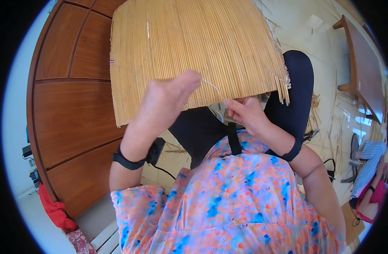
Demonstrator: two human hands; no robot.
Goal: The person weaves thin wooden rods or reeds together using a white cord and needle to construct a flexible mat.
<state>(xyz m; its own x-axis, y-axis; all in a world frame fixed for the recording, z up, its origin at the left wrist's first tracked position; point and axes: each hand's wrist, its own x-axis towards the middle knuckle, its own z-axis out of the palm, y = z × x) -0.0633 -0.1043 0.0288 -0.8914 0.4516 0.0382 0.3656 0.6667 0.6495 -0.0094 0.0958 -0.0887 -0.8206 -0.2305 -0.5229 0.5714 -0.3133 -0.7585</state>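
A broad mat of straw-coloured stalks (194, 46), laid side by side, spreads across my lap and away from me. My left hand (166, 99) is raised over its near edge, fingers closed and slightly blurred. From those fingertips a thin white thread (211, 84) curves down to the mat's near edge. My right hand (249, 112) pinches that edge close to the thread's lower end, its thumb on the near side and the other fingers partly hidden beneath. A few loose stalk ends (283, 91) stick out at the mat's right corner.
A brown wooden cabinet (92, 114) stands close on the left. Cut stalks litter the tiled floor (329, 122) on the right, below a wooden table (365, 67). Another person (373, 186) sits at the far right. Red cloth (54, 207) lies at the lower left.
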